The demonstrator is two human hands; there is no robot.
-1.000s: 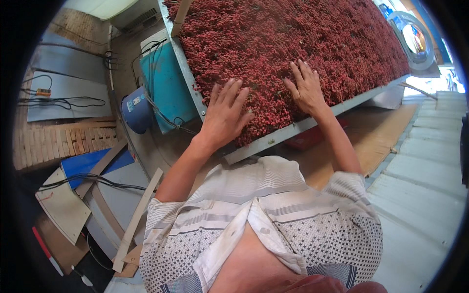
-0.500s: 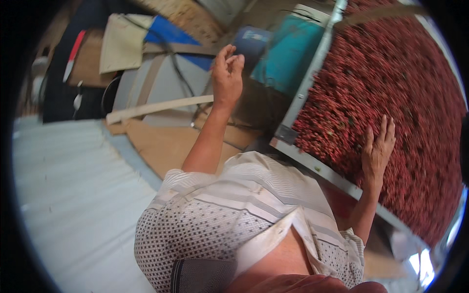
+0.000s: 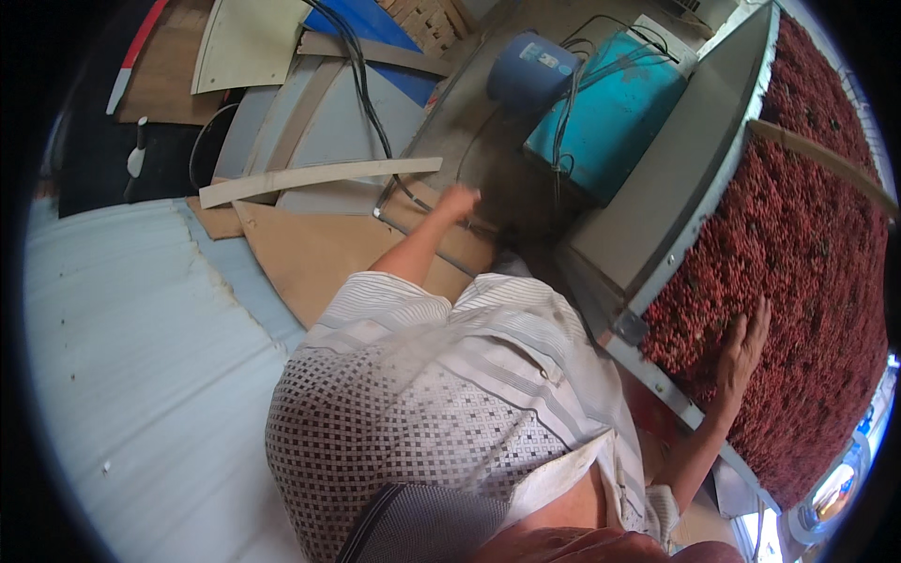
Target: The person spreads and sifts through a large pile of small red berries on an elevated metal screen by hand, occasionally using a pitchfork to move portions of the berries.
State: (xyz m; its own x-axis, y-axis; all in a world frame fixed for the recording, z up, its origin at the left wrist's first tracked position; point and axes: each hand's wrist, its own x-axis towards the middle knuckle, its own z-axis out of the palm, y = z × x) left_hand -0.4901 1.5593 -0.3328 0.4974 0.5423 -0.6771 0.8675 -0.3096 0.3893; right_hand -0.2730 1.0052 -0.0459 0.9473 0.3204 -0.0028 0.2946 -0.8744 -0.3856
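My right hand [image 3: 741, 355] lies on the heap of small red pods or berries [image 3: 798, 253], with its fingers stretched out over them. The heap fills a large metal-sided tray [image 3: 690, 230] on the right, and its exact kind is too small to make out. My left hand [image 3: 457, 202] hangs low in front of my body, away from the tray. It is nearest to a pale wooden strip [image 3: 324, 178] and a black cable. Motion blurs its fingers, and I see nothing in it.
Beyond the tray's near side stand a teal box [image 3: 610, 117] with cables on it and a blue cylinder [image 3: 533, 70]. A wooden slat [image 3: 826, 164] crosses the heap. Boards and a cardboard sheet [image 3: 310, 258] lean at the left, beside pale corrugated sheeting [image 3: 141, 347].
My left hand has dropped from its raised place near the blue cylinder. The view has swung, so the tray appears farther right. My right hand is still on the red heap.
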